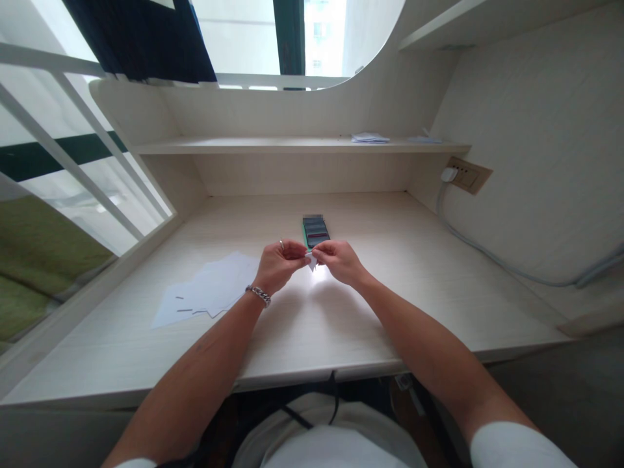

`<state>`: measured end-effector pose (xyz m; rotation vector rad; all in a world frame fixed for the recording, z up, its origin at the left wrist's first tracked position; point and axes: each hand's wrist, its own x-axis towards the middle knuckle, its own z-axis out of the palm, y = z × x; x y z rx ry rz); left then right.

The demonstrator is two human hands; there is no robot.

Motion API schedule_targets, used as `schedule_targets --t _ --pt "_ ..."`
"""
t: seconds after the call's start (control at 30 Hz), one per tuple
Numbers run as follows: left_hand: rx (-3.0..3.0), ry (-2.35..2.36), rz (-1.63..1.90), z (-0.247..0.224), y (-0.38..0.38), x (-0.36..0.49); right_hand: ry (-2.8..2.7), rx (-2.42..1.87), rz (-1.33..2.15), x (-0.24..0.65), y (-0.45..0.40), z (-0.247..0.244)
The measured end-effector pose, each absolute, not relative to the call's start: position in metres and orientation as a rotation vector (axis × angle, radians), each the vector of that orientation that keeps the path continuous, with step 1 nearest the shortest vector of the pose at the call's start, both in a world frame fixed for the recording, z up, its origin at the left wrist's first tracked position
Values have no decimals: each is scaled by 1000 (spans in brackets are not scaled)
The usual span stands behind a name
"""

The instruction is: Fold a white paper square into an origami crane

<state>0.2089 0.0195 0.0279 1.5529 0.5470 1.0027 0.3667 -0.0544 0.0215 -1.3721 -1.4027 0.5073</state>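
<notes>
Between my two hands is a small piece of white paper [312, 262], its lower end narrowing to a point. My left hand [283, 261], with a ring and a chain bracelet, pinches it from the left. My right hand [340, 260] grips it from the right, the fingertips of both hands nearly touching. Just beyond them a dark rectangular object with a green edge [316, 231] lies on the desk [390, 234]. To the left of my left hand, several white sheets of paper [214, 286] lie overlapping, with a few dark marks or slits on them.
A shelf [268, 149] runs along the back, bearing folded white papers [370, 138]. At the right wall a white plug [449, 174] sits in a socket [470, 175], its grey cable [492, 255] trailing along the wall. White rails [92, 156] stand at the left.
</notes>
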Motion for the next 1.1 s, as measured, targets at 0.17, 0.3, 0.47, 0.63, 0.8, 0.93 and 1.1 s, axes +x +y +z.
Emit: schedule_targets --t 0.17,0.3,0.47,0.63,0.8,0.93,1.1 --pt "1549 548 984 28 19 209 -1437 -1478 357 361 -61 29" --pt "1552 556 944 29 18 209 -1445 -1528 267 358 -63 31" --pt "1547 564 955 27 20 209 -1471 -1535 278 359 -63 31" --pt "1552 565 1005 24 20 212 -1463 -1548 297 357 -63 31" --pt "1582 579 1061 28 15 213 -1441 -1514 305 356 -62 29" --pt "1628 597 1121 30 12 213 -1418 -1398 414 361 -58 25" --pt "1677 614 1148 30 12 213 -1432 -1381 437 366 -56 24"
